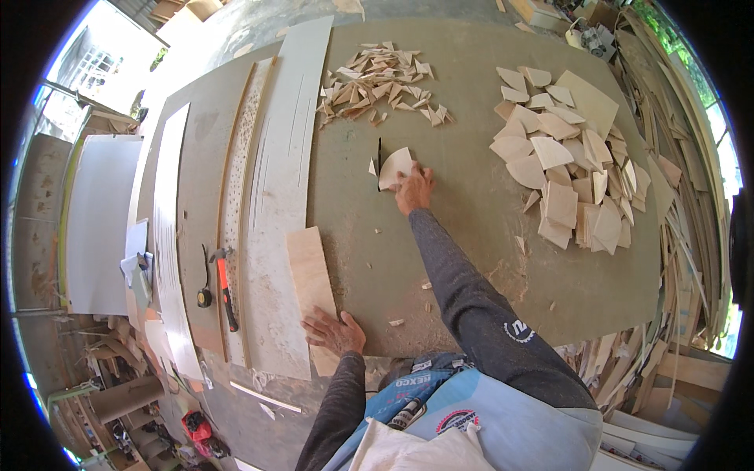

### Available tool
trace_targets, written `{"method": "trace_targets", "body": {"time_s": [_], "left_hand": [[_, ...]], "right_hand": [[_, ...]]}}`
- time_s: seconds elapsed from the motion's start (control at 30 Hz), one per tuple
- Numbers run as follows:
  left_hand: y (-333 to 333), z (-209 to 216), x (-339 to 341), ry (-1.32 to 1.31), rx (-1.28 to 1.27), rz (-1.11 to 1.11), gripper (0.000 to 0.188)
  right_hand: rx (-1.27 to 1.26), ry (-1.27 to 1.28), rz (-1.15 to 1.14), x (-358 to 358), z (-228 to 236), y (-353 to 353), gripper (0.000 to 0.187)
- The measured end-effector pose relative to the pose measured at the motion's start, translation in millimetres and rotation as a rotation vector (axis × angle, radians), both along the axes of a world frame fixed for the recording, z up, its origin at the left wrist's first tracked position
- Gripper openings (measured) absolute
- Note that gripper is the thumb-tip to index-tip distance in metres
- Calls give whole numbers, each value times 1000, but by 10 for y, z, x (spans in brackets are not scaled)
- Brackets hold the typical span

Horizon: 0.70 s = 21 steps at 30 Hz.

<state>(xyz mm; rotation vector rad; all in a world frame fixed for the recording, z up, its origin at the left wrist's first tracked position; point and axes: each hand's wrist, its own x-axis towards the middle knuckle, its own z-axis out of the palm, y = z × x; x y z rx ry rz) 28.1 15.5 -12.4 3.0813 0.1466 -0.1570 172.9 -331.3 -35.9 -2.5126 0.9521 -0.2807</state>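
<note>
My right hand (pixel 414 188) reaches out over the work table and grips a pale, fan-shaped wood piece (pixel 395 166) by its right side. The piece lies flat beside a narrow dark slot (pixel 379 149) in the tabletop; whether a blade stands in it I cannot make out. A small pale offcut (pixel 372 166) sits just left of the slot. Nearer to me, my left hand (pixel 335 332) lies with its fingers spread on the lower part of a rectangular plywood strip (pixel 311 263).
Thin wood offcuts (pixel 385 78) lie heaped at the far middle. To the right is a pile of rounded wood pieces (pixel 561 149). A long whitish board (pixel 287 157), an orange-handled hammer (pixel 226 290) and a tape measure (pixel 204 297) are on the left. Stacked lumber (pixel 683 157) lines the right.
</note>
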Motion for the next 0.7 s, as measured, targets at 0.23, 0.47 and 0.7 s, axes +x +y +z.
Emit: {"method": "trace_targets", "body": {"time_s": [0.23, 0.47, 0.7], "left_hand": [[31, -28, -20, -12, -21, 7, 85], [37, -45, -23, -21, -4, -8, 84], [14, -4, -15, -4, -12, 0, 85]], "right_hand": [[18, 6, 17, -131, 110, 121, 29], [14, -18, 12, -67, 15, 59, 28], [31, -1, 0, -16, 20, 39, 31]]}}
